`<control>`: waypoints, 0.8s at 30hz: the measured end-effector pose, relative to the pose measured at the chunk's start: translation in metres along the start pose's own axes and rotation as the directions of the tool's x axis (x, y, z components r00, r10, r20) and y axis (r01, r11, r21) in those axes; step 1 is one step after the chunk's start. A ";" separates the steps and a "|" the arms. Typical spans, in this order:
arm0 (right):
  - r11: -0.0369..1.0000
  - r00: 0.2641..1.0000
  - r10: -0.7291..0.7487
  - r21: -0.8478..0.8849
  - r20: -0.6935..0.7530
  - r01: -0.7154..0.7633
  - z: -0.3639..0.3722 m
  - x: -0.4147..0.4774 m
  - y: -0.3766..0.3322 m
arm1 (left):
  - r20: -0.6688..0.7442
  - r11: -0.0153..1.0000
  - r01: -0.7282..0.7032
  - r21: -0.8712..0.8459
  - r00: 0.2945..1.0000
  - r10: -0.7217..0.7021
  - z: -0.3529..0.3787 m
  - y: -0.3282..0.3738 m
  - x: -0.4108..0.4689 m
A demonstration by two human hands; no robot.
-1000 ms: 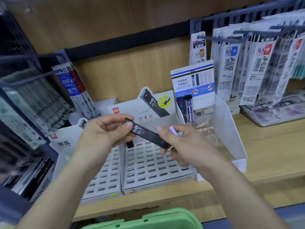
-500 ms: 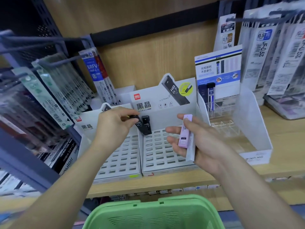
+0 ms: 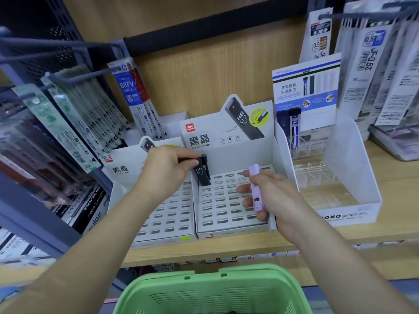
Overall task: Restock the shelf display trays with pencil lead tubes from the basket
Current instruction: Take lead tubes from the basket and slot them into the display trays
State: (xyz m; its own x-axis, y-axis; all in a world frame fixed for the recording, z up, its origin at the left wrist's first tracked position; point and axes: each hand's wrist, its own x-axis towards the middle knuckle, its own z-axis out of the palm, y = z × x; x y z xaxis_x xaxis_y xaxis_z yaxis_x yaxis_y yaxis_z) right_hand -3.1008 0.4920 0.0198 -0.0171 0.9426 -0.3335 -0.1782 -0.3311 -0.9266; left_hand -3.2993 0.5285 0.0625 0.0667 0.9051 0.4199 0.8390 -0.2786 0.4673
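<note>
A person's left hand (image 3: 167, 168), fingers curled, grips a black lead tube (image 3: 202, 177) by its top, its foot at the 10 o'clock corner of the slotted display tray (image 3: 229, 232). At the tray's 3 o'clock, the right hand (image 3: 274, 196) pinches a lilac tube (image 3: 257, 193) against loosely extended fingers. The green basket (image 3: 215, 291) sits at 6 o'clock.

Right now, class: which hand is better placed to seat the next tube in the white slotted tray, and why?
Left. The left hand grips a black HB 0.7 tube nearly upright at the back of the tray. The right hand holds a lilac tube lying across its fingers.
</note>
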 end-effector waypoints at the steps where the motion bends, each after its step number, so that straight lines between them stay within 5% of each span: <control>1: 1.000 1.000 0.001 0.000 0.001 -0.001 0.000 0.001 0.002 | -0.008 0.998 -0.056 0.024 0.998 0.056 0.002 -0.001 0.001; 12: 0.999 0.997 -0.051 -0.002 0.060 0.051 -0.002 -0.005 0.003 | -0.058 0.968 -0.205 0.146 0.975 0.215 0.014 -0.003 0.000; 17: 0.999 0.992 -0.043 0.018 0.116 0.041 -0.002 -0.007 -0.001 | -0.048 0.986 0.085 -0.143 0.995 -0.093 -0.001 0.005 -0.018; 20: 1.000 0.977 -0.007 0.027 0.215 0.001 0.000 -0.011 -0.003 | 0.104 0.862 0.226 -0.454 0.974 -0.200 -0.005 0.019 -0.035; 24: 0.991 0.932 -0.016 -0.120 0.363 0.063 0.005 -0.020 -0.003 | 0.308 0.724 0.344 -0.598 0.932 -0.189 -0.003 0.035 -0.057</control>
State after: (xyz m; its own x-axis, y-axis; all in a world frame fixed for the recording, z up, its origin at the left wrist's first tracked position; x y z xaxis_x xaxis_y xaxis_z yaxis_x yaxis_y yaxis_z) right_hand -3.1052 0.4746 0.0302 -0.3702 0.8992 -0.2332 -0.0595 -0.2735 -0.9600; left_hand -3.2751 0.4661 0.0569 0.0704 0.9955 0.0635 0.3076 -0.0823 0.9480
